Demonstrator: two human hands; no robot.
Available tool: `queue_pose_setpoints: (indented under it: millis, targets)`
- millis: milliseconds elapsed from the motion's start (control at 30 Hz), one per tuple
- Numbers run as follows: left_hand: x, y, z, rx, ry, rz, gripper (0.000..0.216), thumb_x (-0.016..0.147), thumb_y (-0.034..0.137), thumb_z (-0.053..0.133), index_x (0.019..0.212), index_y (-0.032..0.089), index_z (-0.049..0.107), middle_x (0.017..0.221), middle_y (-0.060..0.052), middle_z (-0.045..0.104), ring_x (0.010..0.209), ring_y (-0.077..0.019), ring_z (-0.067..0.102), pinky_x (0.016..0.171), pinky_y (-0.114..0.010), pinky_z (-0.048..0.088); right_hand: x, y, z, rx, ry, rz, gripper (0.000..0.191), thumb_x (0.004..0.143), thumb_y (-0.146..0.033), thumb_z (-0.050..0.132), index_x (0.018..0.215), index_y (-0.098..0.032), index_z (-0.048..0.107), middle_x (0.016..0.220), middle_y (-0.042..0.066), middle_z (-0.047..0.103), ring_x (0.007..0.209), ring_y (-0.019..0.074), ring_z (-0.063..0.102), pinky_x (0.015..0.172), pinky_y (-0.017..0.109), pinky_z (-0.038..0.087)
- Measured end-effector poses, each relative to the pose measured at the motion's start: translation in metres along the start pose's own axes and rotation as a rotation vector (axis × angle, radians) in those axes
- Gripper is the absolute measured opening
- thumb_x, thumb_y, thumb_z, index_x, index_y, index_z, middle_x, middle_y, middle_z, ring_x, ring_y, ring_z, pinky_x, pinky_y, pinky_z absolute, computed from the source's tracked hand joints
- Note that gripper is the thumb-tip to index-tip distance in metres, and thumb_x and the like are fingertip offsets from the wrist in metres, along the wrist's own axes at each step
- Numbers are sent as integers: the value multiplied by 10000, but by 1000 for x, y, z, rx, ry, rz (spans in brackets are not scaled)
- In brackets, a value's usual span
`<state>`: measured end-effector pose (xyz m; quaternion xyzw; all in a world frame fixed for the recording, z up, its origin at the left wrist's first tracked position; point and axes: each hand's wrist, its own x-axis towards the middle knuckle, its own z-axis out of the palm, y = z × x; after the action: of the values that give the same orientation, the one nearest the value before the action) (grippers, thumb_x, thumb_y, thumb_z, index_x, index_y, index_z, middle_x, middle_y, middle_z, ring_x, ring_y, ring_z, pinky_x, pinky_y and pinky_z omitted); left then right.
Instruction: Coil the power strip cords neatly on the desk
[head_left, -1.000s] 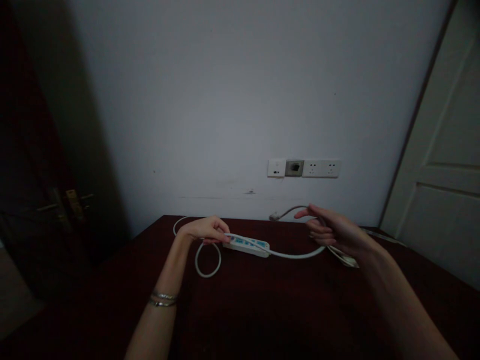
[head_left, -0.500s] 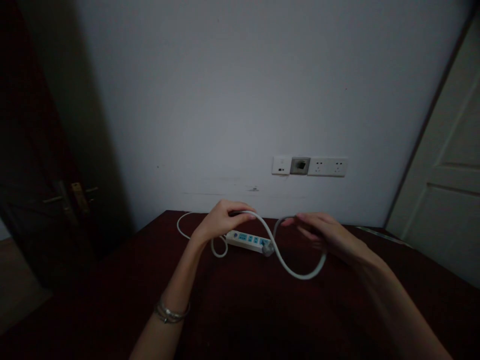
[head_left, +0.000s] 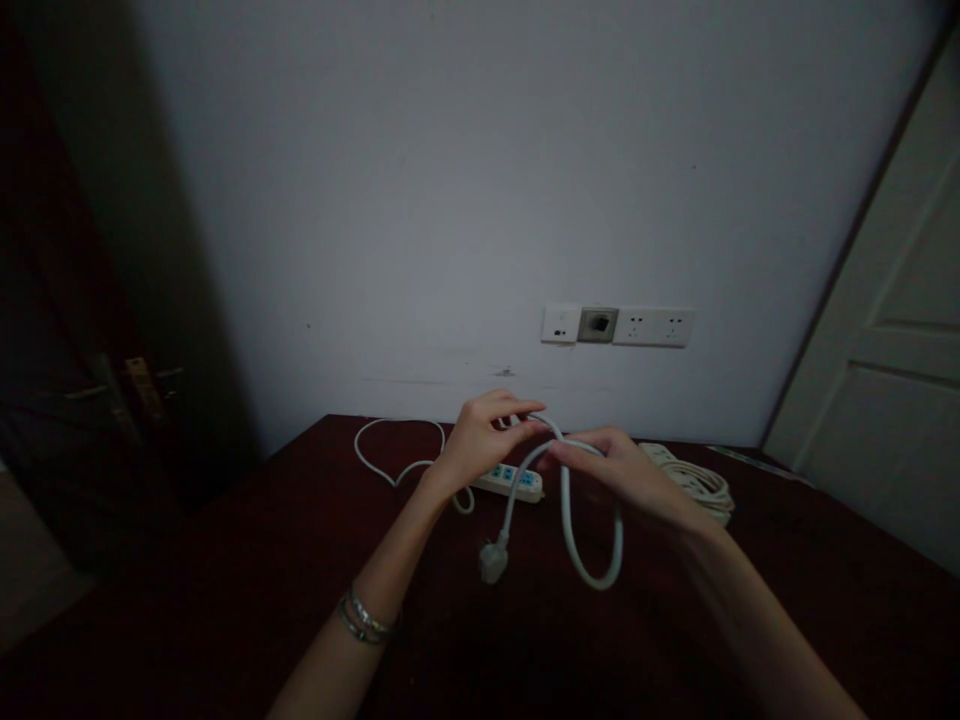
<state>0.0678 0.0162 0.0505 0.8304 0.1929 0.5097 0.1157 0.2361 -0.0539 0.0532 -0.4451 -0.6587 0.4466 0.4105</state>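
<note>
My left hand (head_left: 484, 440) and my right hand (head_left: 611, 472) meet above a dark red table (head_left: 225, 560), both pinching a white power cable (head_left: 592, 570). The cable hangs in a loop below my right hand. Its plug (head_left: 493, 562) dangles just under the hands. Behind my left hand lies a white power strip (head_left: 514, 480) with blue sockets; more of its cable curls on the table to the left.
A second coiled white cable (head_left: 694, 482) lies on the table behind my right hand. Wall sockets (head_left: 616, 326) sit on the white wall above. A dark door with a brass handle (head_left: 139, 385) stands left, a white door (head_left: 885, 380) right.
My hands came together from apart. The left hand lifted the cable off the strip and brought it to the right hand, forming a hanging loop; the plug now dangles free.
</note>
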Motion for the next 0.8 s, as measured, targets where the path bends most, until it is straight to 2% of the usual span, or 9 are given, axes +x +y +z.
queue_pose_setpoints:
  millis: [167, 267, 333, 400, 467, 533, 600, 700, 800]
  targets:
    - [-5, 0, 3, 96, 387, 128, 138, 744, 185, 607, 875, 160, 642, 825, -38, 527, 814, -153, 516, 726, -297, 442, 1, -2, 7, 113, 85, -1, 454, 686, -578, 607, 688, -128, 666, 401, -68, 305, 363, 35, 204, 381, 202, 120]
    - [-9, 6, 1, 40, 430, 237, 78, 782, 156, 508, 776, 149, 585, 732, -26, 513, 738, -148, 494, 678, -291, 424, 2, -1, 8, 139, 153, -3, 438, 667, -565, 633, 688, -129, 673, 386, -64, 316, 350, 36, 219, 374, 201, 120]
    - [-10, 11, 0, -46, 225, 185, 111, 815, 191, 475, 805, 147, 576, 776, -40, 548, 764, -152, 506, 704, -296, 424, 4, 1, 7, 159, 197, -14, 421, 664, -553, 642, 682, -134, 671, 393, -57, 352, 352, 40, 248, 372, 199, 146]
    - [-9, 14, 1, -157, -104, 59, 174, 843, 254, 459, 910, 147, 578, 879, -56, 577, 833, -161, 522, 762, -304, 426, 8, 5, 4, 167, 245, -70, 403, 657, -538, 653, 665, -135, 668, 448, -26, 460, 395, 62, 356, 397, 204, 247]
    - [-8, 12, 5, -262, -334, -70, 263, 842, 330, 476, 1015, 149, 556, 957, -61, 577, 888, -170, 524, 800, -308, 424, 13, 9, 1, 143, 273, -144, 394, 654, -527, 658, 650, -133, 672, 557, 18, 576, 504, 106, 487, 491, 226, 361]
    - [-8, 7, 10, -333, -416, -187, 354, 803, 383, 538, 1066, 147, 529, 986, -64, 572, 904, -174, 527, 801, -300, 426, 18, 15, -2, 123, 288, -181, 401, 655, -531, 652, 663, -132, 682, 620, 43, 623, 580, 141, 546, 560, 248, 405]
    - [-10, -2, 16, -385, -454, -312, 423, 743, 392, 615, 1068, 138, 521, 978, -70, 579, 882, -171, 545, 777, -292, 436, 23, 22, -4, 125, 326, -166, 423, 644, -549, 649, 678, -129, 684, 587, 40, 615, 537, 142, 538, 524, 251, 396]
    - [-12, -12, 22, -513, -556, -489, 389, 712, 363, 651, 992, 118, 537, 862, -64, 610, 763, -149, 581, 711, -288, 458, 28, 29, -6, 154, 446, -127, 444, 614, -567, 663, 686, -129, 666, 462, -10, 519, 401, 96, 428, 407, 222, 295]
    - [-11, -16, 22, -575, -604, -547, 261, 761, 357, 600, 824, 106, 559, 718, -51, 615, 661, -125, 582, 661, -269, 456, 29, 32, -8, 181, 503, -92, 435, 605, -562, 675, 658, -133, 631, 378, -71, 364, 334, 53, 284, 359, 204, 174]
